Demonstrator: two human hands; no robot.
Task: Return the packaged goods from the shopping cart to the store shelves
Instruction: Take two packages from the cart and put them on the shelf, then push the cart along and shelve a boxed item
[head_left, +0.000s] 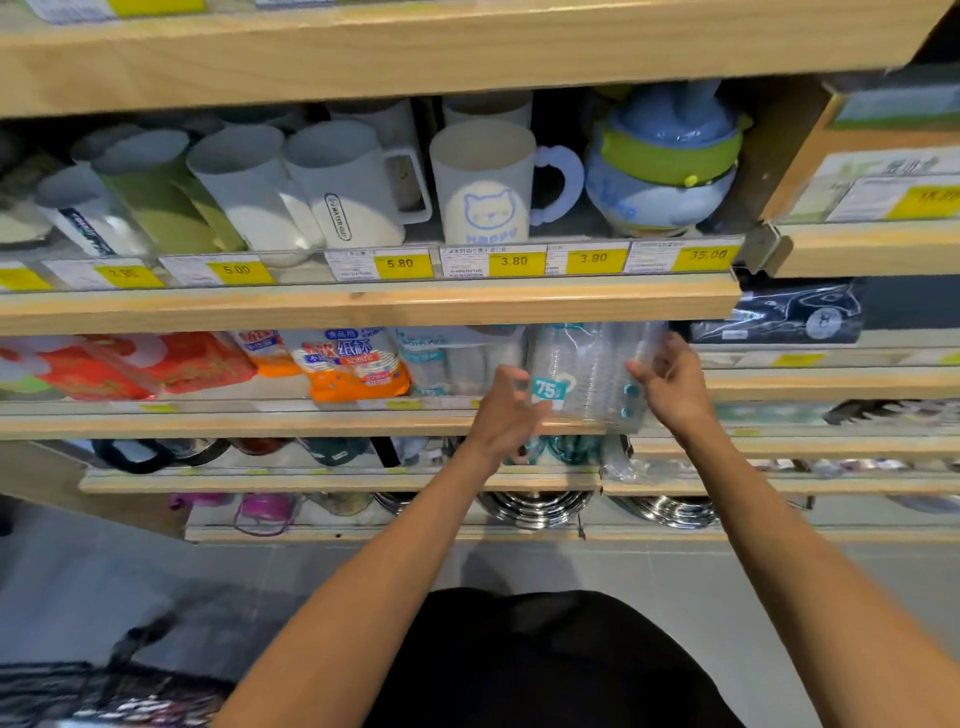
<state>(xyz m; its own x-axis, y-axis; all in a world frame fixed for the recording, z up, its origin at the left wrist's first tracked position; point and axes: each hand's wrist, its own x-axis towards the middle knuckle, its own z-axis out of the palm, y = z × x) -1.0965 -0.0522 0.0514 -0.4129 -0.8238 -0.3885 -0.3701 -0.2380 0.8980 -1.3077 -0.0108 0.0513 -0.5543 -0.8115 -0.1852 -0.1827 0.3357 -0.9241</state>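
Note:
A clear pack of plastic cups (592, 374) with a teal "75" label lies partly on the second wooden shelf (311, 423), its near end sticking out past the shelf edge. My left hand (511, 410) touches its left side near the label with fingers curled. My right hand (670, 384) grips its right side. Both arms reach forward from below. The shopping cart (98, 691) shows as a dark basket at the bottom left corner.
Orange and white paper cup packs (353, 364) and red packs (119, 364) fill the same shelf to the left. Mugs (483, 182) and a blue-green kettle (670, 156) stand on the shelf above. Steel bowls (535, 506) sit on lower shelves. Grey floor lies below.

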